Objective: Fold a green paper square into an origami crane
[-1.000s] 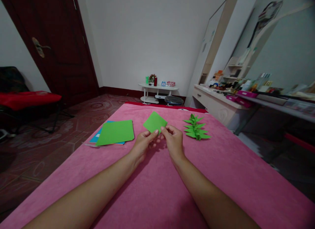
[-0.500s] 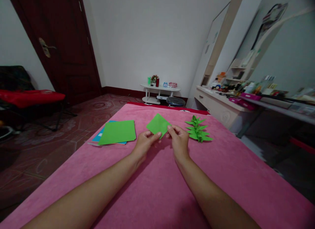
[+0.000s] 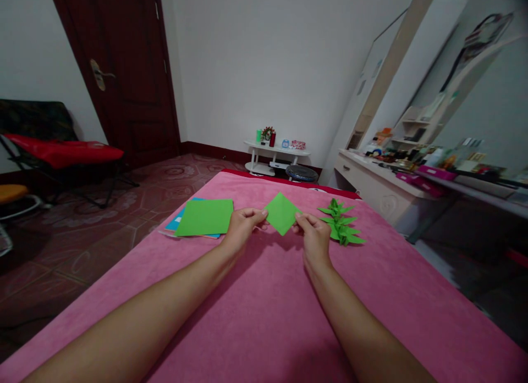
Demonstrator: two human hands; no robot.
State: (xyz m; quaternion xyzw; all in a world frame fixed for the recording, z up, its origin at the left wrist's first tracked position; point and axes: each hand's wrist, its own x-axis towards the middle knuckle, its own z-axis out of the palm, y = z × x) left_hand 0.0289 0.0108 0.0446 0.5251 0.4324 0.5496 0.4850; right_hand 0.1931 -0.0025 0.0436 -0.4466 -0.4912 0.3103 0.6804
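Observation:
A small green paper square (image 3: 282, 212) hangs point-down like a diamond just above the pink cloth (image 3: 264, 306). My left hand (image 3: 241, 229) pinches its left corner. My right hand (image 3: 314, 236) pinches its right corner. Both hands are closed on the paper. To the left, a stack of green paper sheets (image 3: 205, 217) lies over blue sheets (image 3: 176, 222). To the right of my right hand lies a row of folded green paper shapes (image 3: 341, 225).
The pink cloth covers a long table that ends in front of a small white shelf table (image 3: 275, 153). A desk crowded with bottles and boxes (image 3: 396, 177) runs along the right. A dark door (image 3: 127, 70) and a red-cushioned chair (image 3: 66, 152) stand at the left.
My hands moved apart from one corner of the green square to its two opposite corners. The square turned to hang as a diamond between them. The view shifted a little to the left.

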